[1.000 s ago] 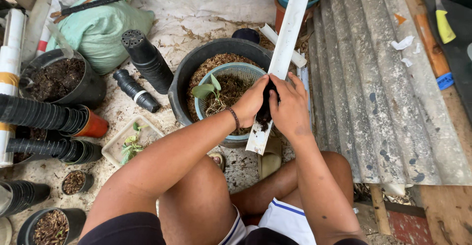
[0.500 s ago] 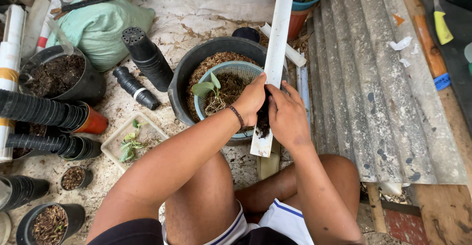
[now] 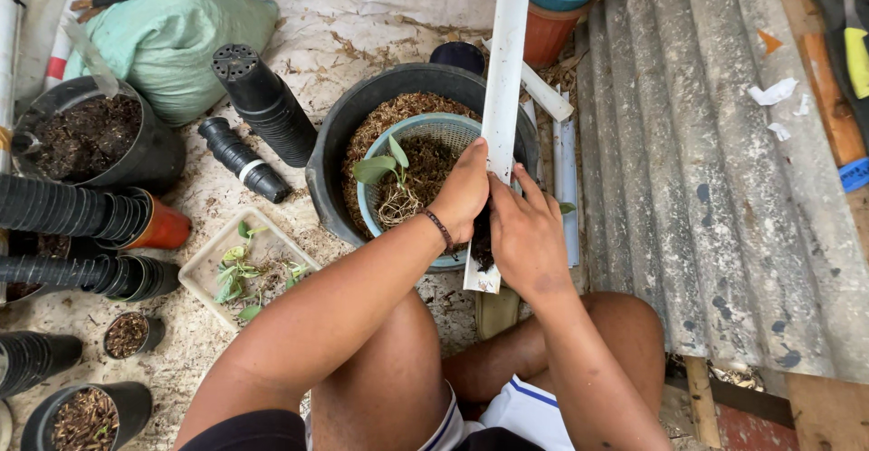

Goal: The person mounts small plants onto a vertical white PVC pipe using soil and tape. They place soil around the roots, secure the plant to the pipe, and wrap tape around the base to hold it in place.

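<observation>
Both hands — left hand (image 3: 463, 190), right hand (image 3: 525, 234) — closed around the long white channel strip (image 3: 503, 98), over the teal basket (image 3: 425, 129).

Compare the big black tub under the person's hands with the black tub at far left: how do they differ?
The big black tub holds light brown fibrous material and a teal mesh basket with a small plant; the far-left black tub holds only dark, coarse mix. The first is wider and lies partly under the left hand; the other stands untouched. Both are round, black and filled.
</observation>
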